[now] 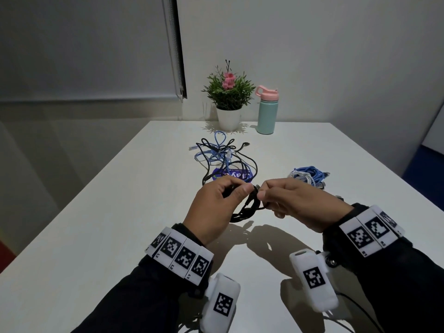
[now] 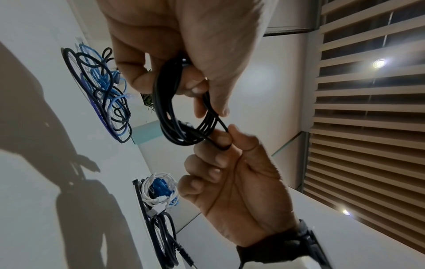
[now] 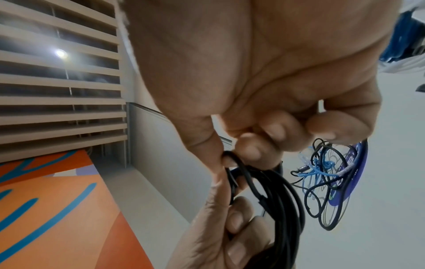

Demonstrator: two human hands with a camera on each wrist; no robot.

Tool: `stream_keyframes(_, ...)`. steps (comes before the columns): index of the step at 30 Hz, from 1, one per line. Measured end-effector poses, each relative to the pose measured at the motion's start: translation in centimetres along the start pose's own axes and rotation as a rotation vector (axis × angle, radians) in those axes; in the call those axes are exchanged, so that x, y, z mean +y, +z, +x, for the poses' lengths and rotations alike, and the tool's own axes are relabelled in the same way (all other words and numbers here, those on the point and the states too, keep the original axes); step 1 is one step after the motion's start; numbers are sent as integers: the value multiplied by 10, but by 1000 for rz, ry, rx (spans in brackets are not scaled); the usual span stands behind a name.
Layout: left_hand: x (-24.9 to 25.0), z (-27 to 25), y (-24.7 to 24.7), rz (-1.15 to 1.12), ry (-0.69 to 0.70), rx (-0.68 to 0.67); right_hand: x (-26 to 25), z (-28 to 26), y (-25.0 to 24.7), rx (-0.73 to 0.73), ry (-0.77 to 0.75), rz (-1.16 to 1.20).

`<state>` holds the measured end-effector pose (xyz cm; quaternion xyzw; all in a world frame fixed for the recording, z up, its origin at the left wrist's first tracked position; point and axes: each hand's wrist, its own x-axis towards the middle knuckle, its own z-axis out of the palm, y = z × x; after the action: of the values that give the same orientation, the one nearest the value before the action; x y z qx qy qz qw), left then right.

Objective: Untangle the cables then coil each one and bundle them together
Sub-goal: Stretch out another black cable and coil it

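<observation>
A black cable coil [image 1: 243,211] hangs between my two hands above the white table [image 1: 120,224]. My left hand [image 1: 240,188] grips the coil's loops [image 2: 179,116] with curled fingers and thumb. My right hand [image 1: 263,191] pinches one black strand [image 2: 222,140] at the coil's edge between thumb and forefinger, which the right wrist view shows too [image 3: 230,160]. Farther back lies a tangle of black and blue cables [image 1: 223,157]. Right of the hands sits a pile of coiled white and blue cables [image 1: 310,176], with a coiled black cable [image 2: 165,236] beside it.
A potted plant [image 1: 228,99] and a mint bottle with a pink lid [image 1: 266,111] stand at the table's far edge. A purple oval label [image 1: 230,175] lies under the tangle. The table's left edge [image 1: 79,195] drops off beside a wall.
</observation>
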<state>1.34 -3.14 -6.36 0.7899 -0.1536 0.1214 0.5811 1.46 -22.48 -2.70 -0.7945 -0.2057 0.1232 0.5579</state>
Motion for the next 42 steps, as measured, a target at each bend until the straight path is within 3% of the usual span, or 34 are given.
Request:
stream_keyframes(5,0,1,-2,-91,-33,25,0,-2,-2,-26,-37,-72)
stream_keyframes(12,-2,4,-10,48,-62,-27,6,1,-4,29,-153,-59)
stream_keyframes(17,6,4,-15,-543,-311,-232,6,2,-10,120,-287,-116)
stream_keyframes(22,8,2,-13,-960,-352,-307,2,4,-3,81,-279,162)
stream_keyframes(29,11,4,-8,-906,-253,-120,3,3,8,66,-215,274)
stream_keyframes(32,13,6,-11,-925,-244,-58,2,1,6,-28,-165,276)
stream_keyframes(34,16,6,-12,-971,-248,-75,3,1,6,-91,-149,341)
stream_keyframes(38,23,3,-9,-1058,-261,-119,7,5,9,-62,-127,621)
stream_keyframes(42,26,3,-3,-1041,-257,-138,9,7,16,9,-110,608)
